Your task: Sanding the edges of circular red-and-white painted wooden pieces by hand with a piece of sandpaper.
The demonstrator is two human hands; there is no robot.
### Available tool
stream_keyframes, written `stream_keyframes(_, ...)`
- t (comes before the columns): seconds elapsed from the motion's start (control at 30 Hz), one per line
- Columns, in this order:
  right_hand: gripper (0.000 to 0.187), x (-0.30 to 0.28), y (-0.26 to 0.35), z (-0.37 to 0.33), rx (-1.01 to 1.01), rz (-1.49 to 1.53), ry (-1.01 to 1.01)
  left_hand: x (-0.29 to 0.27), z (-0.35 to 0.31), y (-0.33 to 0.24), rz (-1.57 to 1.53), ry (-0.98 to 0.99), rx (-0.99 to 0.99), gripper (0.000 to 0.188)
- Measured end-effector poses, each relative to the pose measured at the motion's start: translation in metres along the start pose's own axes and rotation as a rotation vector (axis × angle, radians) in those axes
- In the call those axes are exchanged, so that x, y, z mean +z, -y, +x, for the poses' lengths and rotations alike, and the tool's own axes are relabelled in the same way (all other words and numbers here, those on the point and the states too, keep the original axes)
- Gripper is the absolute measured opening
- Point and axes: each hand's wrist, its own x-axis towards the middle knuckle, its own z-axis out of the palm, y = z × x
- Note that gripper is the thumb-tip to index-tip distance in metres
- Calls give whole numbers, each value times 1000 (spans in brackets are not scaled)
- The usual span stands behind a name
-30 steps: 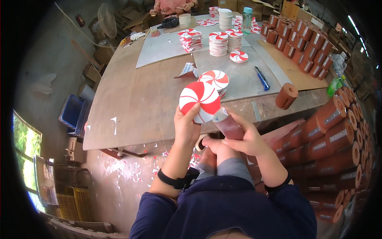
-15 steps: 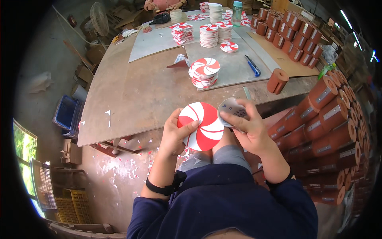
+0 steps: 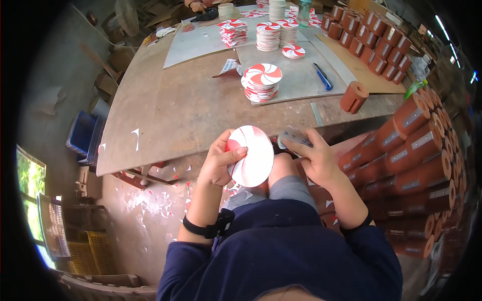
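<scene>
In front of my lap, my left hand [image 3: 224,159] grips a round red-and-white swirl disc [image 3: 254,163] by its left edge, thumb on its face. Glare washes out most of the disc's pattern. My right hand [image 3: 317,159] is closed on a bent grey piece with dark print on its back [image 3: 292,135], which looks like sandpaper. It is just right of the disc, with a small gap between them. On the table beyond, a stack of swirl discs [image 3: 262,83] stands near the edge, beside a torn printed scrap with a brown side [image 3: 230,68].
A blue utility knife [image 3: 323,77] and a slotted brown cylinder [image 3: 354,97] lie right on the table [image 3: 165,110]. More disc stacks [image 3: 268,36] and a bottle [image 3: 304,12] are farther back. Piled brown cylinders [image 3: 401,150] crowd my right side. A co-worker's hand [image 3: 198,6] shows across the table.
The disc has tilted and its face now catches the light. My right hand has drawn the grey piece slightly away and lower from the disc. The view has shifted slightly.
</scene>
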Motion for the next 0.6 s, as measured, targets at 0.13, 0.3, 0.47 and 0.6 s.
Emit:
stream_keyframes(0.13,48,-4,6,3,27,10,-73,1,0,-2,38,-11,-32,29)
stream_keyframes(0.3,52,-3,8,3,-99,-66,41,-4,-3,-11,89,16,-20,32)
stream_keyframes(0.47,44,-1,17,2,-34,99,-96,-2,-2,-9,154,15,-28,32)
stream_keyframes(0.6,41,7,9,0,-104,123,-27,1,1,-7,95,74,-5,33)
